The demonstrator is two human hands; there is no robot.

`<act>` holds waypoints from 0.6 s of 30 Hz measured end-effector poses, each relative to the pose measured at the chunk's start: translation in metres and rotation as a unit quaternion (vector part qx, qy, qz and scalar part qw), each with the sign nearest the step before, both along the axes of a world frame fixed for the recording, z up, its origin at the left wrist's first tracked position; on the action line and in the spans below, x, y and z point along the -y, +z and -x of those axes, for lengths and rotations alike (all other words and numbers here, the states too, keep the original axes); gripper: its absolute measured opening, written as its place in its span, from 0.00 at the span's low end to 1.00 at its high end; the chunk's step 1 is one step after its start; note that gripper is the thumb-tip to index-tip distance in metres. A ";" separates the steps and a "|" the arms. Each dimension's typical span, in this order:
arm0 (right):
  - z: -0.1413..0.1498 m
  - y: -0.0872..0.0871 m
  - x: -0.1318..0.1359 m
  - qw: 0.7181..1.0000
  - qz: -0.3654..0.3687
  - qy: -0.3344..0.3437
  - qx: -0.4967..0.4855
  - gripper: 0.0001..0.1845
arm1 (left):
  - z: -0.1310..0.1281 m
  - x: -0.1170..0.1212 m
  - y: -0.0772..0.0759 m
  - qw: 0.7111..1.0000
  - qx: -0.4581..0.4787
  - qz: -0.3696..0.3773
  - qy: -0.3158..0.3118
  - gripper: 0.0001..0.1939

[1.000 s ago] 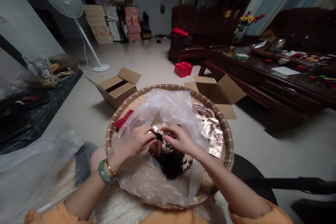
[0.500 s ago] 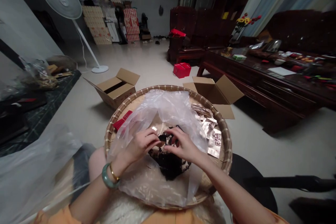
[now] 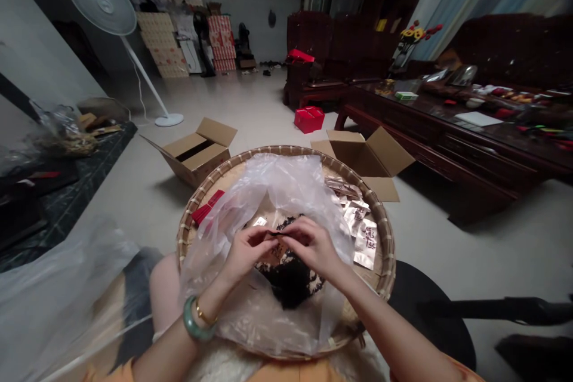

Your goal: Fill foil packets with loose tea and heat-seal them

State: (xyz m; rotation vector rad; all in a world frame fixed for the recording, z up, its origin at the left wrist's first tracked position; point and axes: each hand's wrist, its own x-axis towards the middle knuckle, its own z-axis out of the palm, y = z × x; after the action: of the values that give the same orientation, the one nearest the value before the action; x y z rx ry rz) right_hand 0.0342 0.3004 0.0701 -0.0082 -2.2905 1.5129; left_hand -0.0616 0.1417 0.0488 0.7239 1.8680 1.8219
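Observation:
My left hand [image 3: 244, 249] and my right hand [image 3: 317, 246] meet over the middle of a round bamboo tray [image 3: 388, 245]. Both are closed in a pinch on the top edge of a small copper-coloured foil packet [image 3: 276, 252], one at each side. A dark line runs along its mouth. Below lies a heap of black, leaf-like bits [image 3: 290, 287], perhaps loose tea, on a clear plastic bag [image 3: 286, 176] spread across the tray. Several printed foil packets [image 3: 366, 243] rest at the tray's right side. Red packets [image 3: 208, 208] lie at its left.
Two open cardboard boxes stand beyond the tray, one box [image 3: 197, 152] left and the other box [image 3: 380, 161] right. A red box [image 3: 310, 119] sits on the floor. There is a white fan [image 3: 168, 119] at left, a dark wooden table [image 3: 430, 125] at right and a black round stool [image 3: 430, 310] close by.
My right hand has come in to the packet, and its fingers have closed from a spread curl over the dark heap. Both hands now pinch the packet's top edge together.

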 end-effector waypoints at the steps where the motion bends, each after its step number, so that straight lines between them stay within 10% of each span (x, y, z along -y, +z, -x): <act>1: -0.004 0.005 0.001 0.999 -0.031 0.010 -0.030 0.12 | -0.002 0.000 0.001 1.000 -0.005 -0.018 0.006 0.15; 10: 0.004 -0.003 -0.011 0.980 -0.158 0.102 0.061 0.07 | -0.006 -0.002 -0.022 0.994 -0.076 -0.028 0.073 0.11; 18: 0.003 -0.018 -0.001 0.915 -0.304 0.238 0.115 0.06 | -0.006 0.014 -0.023 0.977 -0.189 0.041 -0.089 0.08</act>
State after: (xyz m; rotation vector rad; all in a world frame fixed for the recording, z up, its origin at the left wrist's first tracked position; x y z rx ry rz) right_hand 0.0313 0.3018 0.0516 0.6115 -3.0223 0.9431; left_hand -0.0555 0.1273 0.0261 1.2346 2.0152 1.5666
